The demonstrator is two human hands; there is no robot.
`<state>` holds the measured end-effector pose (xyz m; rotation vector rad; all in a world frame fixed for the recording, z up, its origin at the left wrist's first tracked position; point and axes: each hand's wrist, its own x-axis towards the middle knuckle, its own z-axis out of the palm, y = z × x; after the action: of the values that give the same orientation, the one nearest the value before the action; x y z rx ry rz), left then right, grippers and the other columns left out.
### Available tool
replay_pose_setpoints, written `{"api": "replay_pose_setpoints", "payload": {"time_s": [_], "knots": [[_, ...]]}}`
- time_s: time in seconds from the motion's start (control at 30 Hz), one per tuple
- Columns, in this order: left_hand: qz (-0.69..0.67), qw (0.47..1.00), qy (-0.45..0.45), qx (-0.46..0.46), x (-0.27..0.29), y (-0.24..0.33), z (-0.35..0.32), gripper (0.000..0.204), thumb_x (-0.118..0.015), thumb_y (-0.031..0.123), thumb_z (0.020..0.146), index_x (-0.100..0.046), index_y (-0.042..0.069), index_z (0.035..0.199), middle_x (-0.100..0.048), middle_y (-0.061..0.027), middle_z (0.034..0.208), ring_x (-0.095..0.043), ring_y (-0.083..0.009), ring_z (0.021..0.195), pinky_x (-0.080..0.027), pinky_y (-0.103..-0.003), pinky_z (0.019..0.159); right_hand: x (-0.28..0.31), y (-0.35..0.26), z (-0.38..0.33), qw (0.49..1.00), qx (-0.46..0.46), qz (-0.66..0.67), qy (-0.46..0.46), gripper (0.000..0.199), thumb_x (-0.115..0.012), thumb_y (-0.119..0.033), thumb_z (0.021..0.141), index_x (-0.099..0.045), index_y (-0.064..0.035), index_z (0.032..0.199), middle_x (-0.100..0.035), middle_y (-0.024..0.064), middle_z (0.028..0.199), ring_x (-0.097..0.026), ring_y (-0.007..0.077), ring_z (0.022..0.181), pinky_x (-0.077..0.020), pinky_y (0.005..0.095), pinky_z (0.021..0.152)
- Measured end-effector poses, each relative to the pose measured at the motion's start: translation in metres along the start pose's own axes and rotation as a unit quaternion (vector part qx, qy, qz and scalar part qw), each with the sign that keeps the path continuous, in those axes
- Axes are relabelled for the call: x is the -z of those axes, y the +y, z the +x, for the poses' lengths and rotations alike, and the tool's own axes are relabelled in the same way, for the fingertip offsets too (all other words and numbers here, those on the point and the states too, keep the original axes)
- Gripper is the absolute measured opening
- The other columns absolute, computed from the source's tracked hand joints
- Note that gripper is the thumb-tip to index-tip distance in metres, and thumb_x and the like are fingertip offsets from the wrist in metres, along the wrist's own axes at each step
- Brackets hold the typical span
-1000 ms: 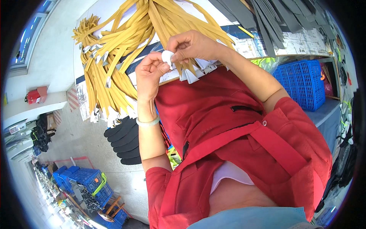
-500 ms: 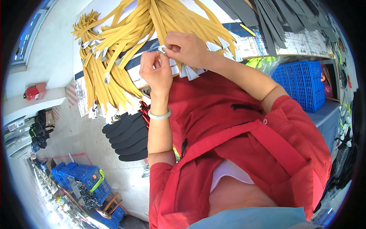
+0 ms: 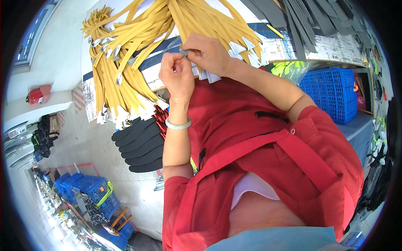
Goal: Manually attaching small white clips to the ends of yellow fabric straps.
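Note:
Above the table's near edge, both hands meet at fingertip height. My left hand (image 3: 177, 76), a pale bangle on its wrist, has its fingers curled and pinched at a small grey-white piece (image 3: 183, 52). My right hand (image 3: 210, 53) pinches that same piece from the other side; most of it is hidden by the fingers, so I cannot tell its kind. Just beyond the hands spreads a bundle of yellow straps (image 3: 197, 21) with white tips (image 3: 236, 47). To the left, another bunch of yellow straps (image 3: 106, 83) hangs over the edge, also white-tipped.
Dark grey strips (image 3: 299, 29) lie on the table at the far right. Below them are a clear bag with bright yellow-green pieces (image 3: 289, 68) and a blue crate (image 3: 328, 94). Black curved pads (image 3: 140, 146) hang below the table edge. Blue crates (image 3: 92, 190) stand on the floor at left.
Both hands stay pinched together, shifting slightly right in the picture. The small piece between the fingers showed white before and looks greyer now.

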<state>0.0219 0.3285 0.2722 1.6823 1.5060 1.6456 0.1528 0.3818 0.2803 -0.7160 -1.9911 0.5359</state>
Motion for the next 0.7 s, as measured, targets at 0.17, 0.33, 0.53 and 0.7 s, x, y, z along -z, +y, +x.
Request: {"api": "replay_pose_setpoints", "payload": {"time_s": [0.17,0.33,0.53,0.7], "knots": [[-0.216,0.962,-0.079,0.147,0.028,0.015,0.019,0.034,-0.06,-0.01,0.082,-0.059,0.0,0.115,-0.064,-0.0031,0.091,-0.061,-0.01,0.072,-0.052,-0.025,0.066,0.021,0.024,0.004,0.99,0.005,0.141,-0.001,0.008,-0.063,0.0,0.081,-0.064,-0.0047,0.087,-0.058,0.0014,0.083,-0.057,0.0121,0.072,-0.0457,0.0275,0.062],[-0.093,0.97,-0.202,0.104,0.046,0.003,0.032,0.031,-0.063,-0.011,0.08,-0.061,-0.003,0.11,-0.063,-0.0048,0.095,-0.06,-0.0095,0.071,-0.051,-0.022,0.067,0.023,0.002,0.003,0.933,-0.085,0.324,-0.13,0.004,-0.063,-0.006,0.087,-0.065,-0.0037,0.089,-0.06,0.0044,0.089,-0.058,0.0114,0.073,-0.0478,0.0236,0.063],[-0.209,0.947,-0.147,0.195,0.036,0.011,0.021,0.013,-0.067,-0.008,0.079,-0.066,-0.004,0.091,-0.061,-0.0043,0.085,-0.058,-0.0087,0.07,-0.049,-0.021,0.065,0.033,-0.008,0.001,0.831,-0.357,0.411,-0.12,0.017,-0.061,-0.02,0.092,-0.061,-0.0032,0.094,-0.06,0.0024,0.076,-0.06,0.0092,0.064,-0.0488,0.0212,0.057],[-0.092,0.978,-0.176,0.062,0.032,0.011,0.013,0.011,-0.065,-0.009,0.079,-0.065,-0.004,0.088,-0.059,-0.0061,0.082,-0.059,-0.0103,0.069,-0.049,-0.022,0.062,0.024,-0.004,-0.011,0.794,-0.368,0.467,-0.125,0.019,-0.064,-0.024,0.092,-0.058,-0.0071,0.084,-0.054,-0.0019,0.063,-0.049,0.0046,0.053,-0.0384,0.0189,0.048]]}}
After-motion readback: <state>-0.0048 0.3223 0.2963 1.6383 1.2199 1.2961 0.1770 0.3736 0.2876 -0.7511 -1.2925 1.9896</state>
